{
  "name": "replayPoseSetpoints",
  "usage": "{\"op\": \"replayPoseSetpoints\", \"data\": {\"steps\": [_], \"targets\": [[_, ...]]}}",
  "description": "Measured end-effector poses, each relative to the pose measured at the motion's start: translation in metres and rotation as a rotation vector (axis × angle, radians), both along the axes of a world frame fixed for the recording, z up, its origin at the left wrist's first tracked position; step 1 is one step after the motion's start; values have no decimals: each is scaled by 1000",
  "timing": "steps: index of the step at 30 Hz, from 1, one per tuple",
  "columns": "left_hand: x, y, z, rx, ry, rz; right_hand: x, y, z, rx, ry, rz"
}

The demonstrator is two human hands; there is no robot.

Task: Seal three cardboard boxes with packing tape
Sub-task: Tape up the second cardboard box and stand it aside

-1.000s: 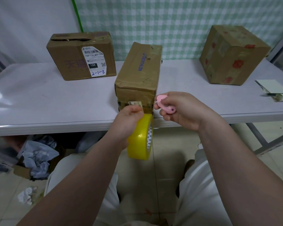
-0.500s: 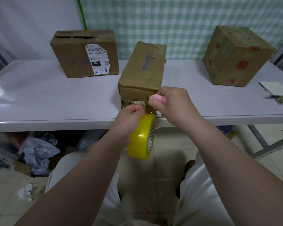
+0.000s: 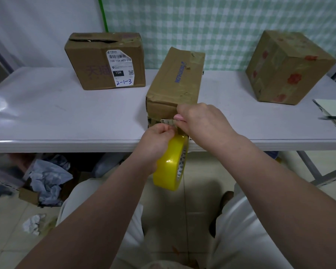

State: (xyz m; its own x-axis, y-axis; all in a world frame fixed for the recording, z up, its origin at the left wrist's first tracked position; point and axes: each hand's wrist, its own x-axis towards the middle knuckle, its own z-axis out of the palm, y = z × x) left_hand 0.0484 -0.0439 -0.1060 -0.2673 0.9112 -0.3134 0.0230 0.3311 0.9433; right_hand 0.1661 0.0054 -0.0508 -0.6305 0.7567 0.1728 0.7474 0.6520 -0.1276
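My left hand (image 3: 156, 141) curled round yellow tape roll (image 3: 170, 167), held low for tension, I judge | right hand (image 3: 202, 123) pinching pink cutter (image 3: 178, 117) at Decathlon box (image 3: 175, 82) end, likely to sever strip.

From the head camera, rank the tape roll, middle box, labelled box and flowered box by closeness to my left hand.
1. Tape roll, held in the left hand.
2. Middle box, just ahead.
3. Labelled box, back left.
4. Flowered box, far right.
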Motion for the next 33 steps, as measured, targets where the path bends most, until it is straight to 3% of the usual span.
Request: {"op": "replayPoseSetpoints", "data": {"steps": [15, 33], "targets": [[-2, 0, 6, -9, 58, -27, 0, 4, 5, 118, -189, 25], [1, -1, 10, -6, 73, -61, 1, 3, 15, 27, -209, 3]]}}
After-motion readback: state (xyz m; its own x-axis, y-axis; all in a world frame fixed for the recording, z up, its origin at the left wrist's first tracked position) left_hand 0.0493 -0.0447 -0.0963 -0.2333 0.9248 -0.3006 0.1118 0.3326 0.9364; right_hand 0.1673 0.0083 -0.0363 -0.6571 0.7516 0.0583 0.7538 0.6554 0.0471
